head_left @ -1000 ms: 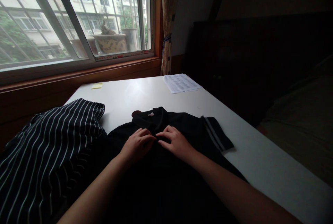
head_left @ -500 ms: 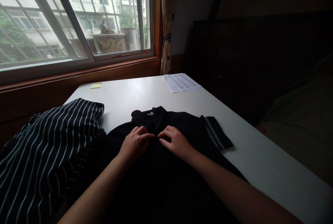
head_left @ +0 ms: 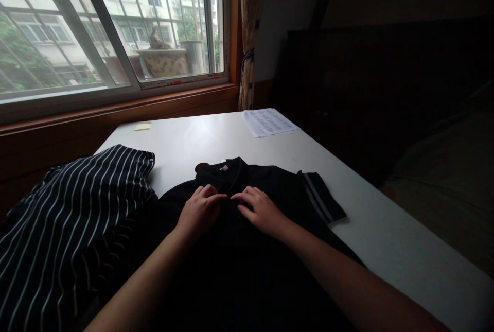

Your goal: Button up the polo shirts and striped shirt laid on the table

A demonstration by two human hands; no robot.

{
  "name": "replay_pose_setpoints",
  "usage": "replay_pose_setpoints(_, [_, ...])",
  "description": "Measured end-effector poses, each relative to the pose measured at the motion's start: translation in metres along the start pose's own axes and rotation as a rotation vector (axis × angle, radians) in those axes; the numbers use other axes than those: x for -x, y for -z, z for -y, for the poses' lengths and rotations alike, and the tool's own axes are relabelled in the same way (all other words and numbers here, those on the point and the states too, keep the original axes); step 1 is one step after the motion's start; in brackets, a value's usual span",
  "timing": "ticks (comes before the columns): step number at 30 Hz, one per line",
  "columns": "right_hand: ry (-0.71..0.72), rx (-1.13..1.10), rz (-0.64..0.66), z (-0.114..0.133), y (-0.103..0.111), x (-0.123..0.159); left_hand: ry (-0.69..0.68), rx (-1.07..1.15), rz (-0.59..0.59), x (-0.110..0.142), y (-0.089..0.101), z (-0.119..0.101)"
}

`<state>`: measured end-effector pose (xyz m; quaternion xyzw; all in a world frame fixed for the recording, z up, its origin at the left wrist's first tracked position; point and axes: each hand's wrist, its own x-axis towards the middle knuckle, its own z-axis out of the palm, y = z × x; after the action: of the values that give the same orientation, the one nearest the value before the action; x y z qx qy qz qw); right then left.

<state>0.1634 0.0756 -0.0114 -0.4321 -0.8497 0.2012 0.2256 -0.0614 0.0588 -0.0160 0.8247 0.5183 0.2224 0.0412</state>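
Note:
A black short-sleeved shirt [head_left: 231, 265] lies face up on the white table, its collar [head_left: 237, 173] at the far end and its right-hand sleeve banded with grey stripes. Just below the collar, my left hand [head_left: 199, 209] is closed on the front opening, with the index finger pointing right. Facing it, my right hand [head_left: 263, 211] grips the cloth on the other side of the opening, its index finger stretched toward the left fingertip and its thumb bent beneath. Dark cloth hides what lies between the fingertips, and any button there is too dim to make out.
A black garment with white stripes [head_left: 92, 203] is heaped at the left. Printed sheets [head_left: 268, 122] and a yellow note [head_left: 143, 126] lie at the far side of the white table [head_left: 189, 134]. A barred window is behind; a round brown object [head_left: 201, 167] sits by the collar.
My right index finger has straightened and shifted slightly left and up, closer to the left fingertip. My left hand has barely moved, and the shirt lies in the same place.

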Motion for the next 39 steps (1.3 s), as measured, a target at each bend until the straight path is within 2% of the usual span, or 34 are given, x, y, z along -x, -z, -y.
replay_pose_setpoints(10, [0.001, -0.086, -0.016, 0.0017, 0.0022, -0.0008, 0.007, -0.028, 0.002, -0.0015, -0.0025, 0.0009])
replay_pose_setpoints(18, [0.026, -0.045, 0.014, 0.0048, 0.0051, 0.0009, 0.002, -0.003, -0.01, -0.001, -0.0018, 0.0014])
replay_pose_setpoints(39, [0.015, -0.027, -0.012, 0.0037, 0.0035, 0.0007, -0.005, 0.009, -0.017, -0.0013, -0.0038, 0.0028])
